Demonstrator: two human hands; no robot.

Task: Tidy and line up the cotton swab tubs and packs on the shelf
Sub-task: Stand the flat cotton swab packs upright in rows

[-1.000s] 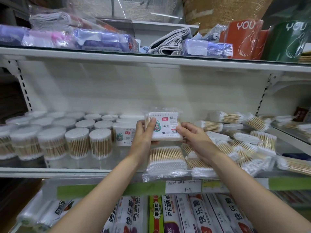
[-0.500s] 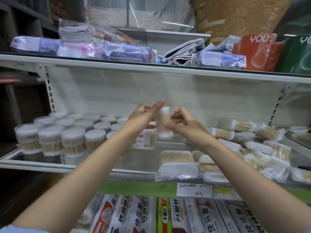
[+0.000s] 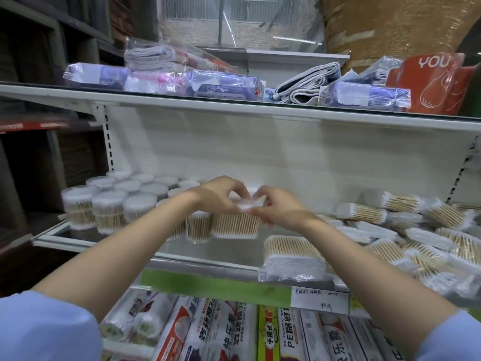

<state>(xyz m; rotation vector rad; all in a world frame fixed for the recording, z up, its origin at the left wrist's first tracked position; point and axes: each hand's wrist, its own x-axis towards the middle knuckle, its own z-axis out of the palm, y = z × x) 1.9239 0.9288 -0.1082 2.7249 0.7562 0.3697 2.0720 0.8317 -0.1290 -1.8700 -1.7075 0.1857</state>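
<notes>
Shelf point(image 3: 145, 256), cotton swab section — entry at this moment.

Item in hand: one box point(image 3: 235, 225) of swabs, held upright between both hands over the middle of the shelf, just right of the tubs point(image 3: 109, 204). A second ago I held it label-forward, higher and nearer to me; half a second ago it was mid-turn. Now it is lowered toward the glass beside another box point(image 3: 198, 227), swab sticks showing through its side.

Grip, left hand point(image 3: 217, 195): fingers curled down over the box's top left edge, pinching it.
Grip, right hand point(image 3: 276, 208): fingers curled on the top right edge, pinching it likewise.

Tubs: grouped in rows at the left, apart from my hands.
Packs point(image 3: 406, 230): lying loose and crossed over one another at the right; one pack point(image 3: 292, 256) flat at the front edge.

Reading: the box has come down into line with its neighbour — I judge this placement nearly done. The heaped packs at the right remain the larger part of the tidying.
</notes>
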